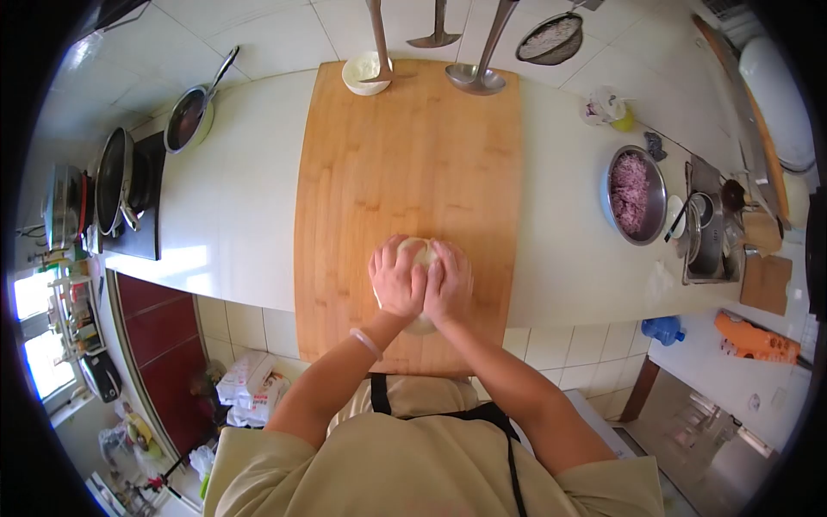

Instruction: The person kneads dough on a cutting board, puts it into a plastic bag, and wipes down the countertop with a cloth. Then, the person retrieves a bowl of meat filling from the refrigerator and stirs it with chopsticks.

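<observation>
Head view: I see the left hand [400,283] and right hand [450,283] curled around pale dough [420,327] on the wooden board [409,164].

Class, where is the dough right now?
In the head view, the dough lies just below centre, under the left hand and right hand, on the near half of the wooden board.

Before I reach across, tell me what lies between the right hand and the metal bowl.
In the head view, bare board, then counter, between the right hand and the metal bowl; no object shows there.
</observation>
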Demonstrator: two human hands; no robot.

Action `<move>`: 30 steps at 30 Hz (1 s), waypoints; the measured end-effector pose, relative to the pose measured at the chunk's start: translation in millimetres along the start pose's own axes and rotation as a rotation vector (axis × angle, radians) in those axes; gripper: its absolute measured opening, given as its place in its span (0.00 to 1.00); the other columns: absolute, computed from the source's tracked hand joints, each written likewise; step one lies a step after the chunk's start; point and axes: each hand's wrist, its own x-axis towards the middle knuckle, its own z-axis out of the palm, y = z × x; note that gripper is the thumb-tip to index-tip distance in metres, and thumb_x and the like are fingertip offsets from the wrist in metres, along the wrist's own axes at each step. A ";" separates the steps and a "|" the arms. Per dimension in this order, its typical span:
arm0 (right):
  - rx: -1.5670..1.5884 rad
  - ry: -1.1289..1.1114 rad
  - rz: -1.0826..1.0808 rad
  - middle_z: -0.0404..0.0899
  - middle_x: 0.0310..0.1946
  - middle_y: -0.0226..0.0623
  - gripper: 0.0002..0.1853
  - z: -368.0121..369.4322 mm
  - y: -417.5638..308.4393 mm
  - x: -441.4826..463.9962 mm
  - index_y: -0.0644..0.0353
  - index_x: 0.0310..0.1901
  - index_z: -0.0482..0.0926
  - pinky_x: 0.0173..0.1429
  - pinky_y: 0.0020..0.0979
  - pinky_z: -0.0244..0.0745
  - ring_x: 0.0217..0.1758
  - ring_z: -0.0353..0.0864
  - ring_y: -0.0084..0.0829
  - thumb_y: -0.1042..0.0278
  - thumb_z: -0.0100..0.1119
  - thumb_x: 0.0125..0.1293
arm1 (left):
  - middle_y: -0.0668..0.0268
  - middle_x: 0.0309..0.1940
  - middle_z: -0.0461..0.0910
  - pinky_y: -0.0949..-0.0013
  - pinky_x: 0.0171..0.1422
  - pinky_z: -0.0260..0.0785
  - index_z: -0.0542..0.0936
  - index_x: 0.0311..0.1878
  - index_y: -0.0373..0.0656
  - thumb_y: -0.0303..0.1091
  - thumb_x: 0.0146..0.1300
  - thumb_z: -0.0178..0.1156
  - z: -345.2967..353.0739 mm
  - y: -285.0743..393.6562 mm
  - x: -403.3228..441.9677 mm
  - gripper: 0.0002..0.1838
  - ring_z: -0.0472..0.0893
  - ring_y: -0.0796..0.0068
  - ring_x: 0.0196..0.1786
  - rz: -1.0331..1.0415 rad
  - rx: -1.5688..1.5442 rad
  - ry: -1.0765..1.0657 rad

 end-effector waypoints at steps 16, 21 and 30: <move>0.141 -0.257 0.153 0.78 0.52 0.45 0.21 -35.6 -36.0 -40.0 0.56 0.55 0.77 0.61 0.46 0.65 0.59 0.73 0.48 0.50 0.46 0.71 | 0.50 0.59 0.73 0.57 0.68 0.60 0.76 0.59 0.43 0.39 0.70 0.43 -25.8 -4.3 -43.6 0.21 0.70 0.53 0.64 -0.214 -0.423 -0.070; 0.032 -0.004 -0.298 0.70 0.59 0.54 0.24 -51.0 -10.2 -112.6 0.57 0.55 0.75 0.63 0.54 0.64 0.60 0.70 0.56 0.47 0.50 0.68 | 0.45 0.64 0.65 0.39 0.70 0.53 0.73 0.59 0.46 0.44 0.69 0.41 -17.1 4.9 -122.9 0.21 0.61 0.37 0.68 0.134 -0.322 0.202; -0.102 0.034 -0.250 0.69 0.59 0.58 0.26 -28.4 6.0 -72.4 0.61 0.60 0.70 0.61 0.54 0.66 0.57 0.71 0.59 0.50 0.50 0.68 | 0.47 0.59 0.70 0.40 0.66 0.58 0.74 0.57 0.48 0.47 0.67 0.43 5.1 -11.2 -75.6 0.22 0.67 0.38 0.64 0.174 -0.153 0.157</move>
